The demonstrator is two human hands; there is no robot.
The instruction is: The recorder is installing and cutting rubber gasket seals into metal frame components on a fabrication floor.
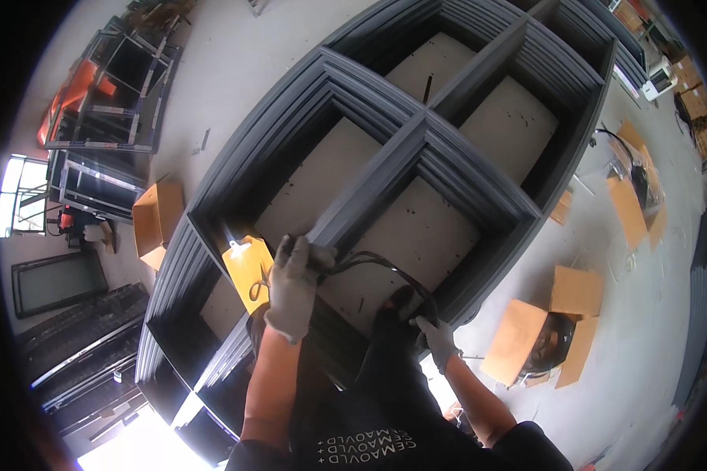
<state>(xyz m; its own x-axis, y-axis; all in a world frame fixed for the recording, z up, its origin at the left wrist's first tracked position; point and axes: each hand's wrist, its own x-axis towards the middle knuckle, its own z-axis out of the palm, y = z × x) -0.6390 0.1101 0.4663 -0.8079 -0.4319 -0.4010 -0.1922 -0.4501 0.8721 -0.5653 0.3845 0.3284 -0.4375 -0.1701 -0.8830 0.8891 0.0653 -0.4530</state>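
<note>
Stacked dark grey window frames (373, 188) with cross bars stand in front of me. A long, bendy black rubber strip (397, 271) runs in a curve between my hands. My left hand (292, 286), in a light grey glove, is closed on the strip's left end beside the middle bar. Lower and to the right, my right hand (438, 339), gloved too, grips the other part of the strip near the frame's near right edge. Scissors (258, 290) with dark handles lie against a yellow object (243, 269) with a white top, left of my left hand.
Open cardboard boxes stand on the floor: one (157, 224) at left, another (518, 337) at right with black coiled material inside. Farther right lies opened cardboard (628, 196) with plastic wrap. More frames (106, 110) are piled at far left, above dark profiles (86, 345).
</note>
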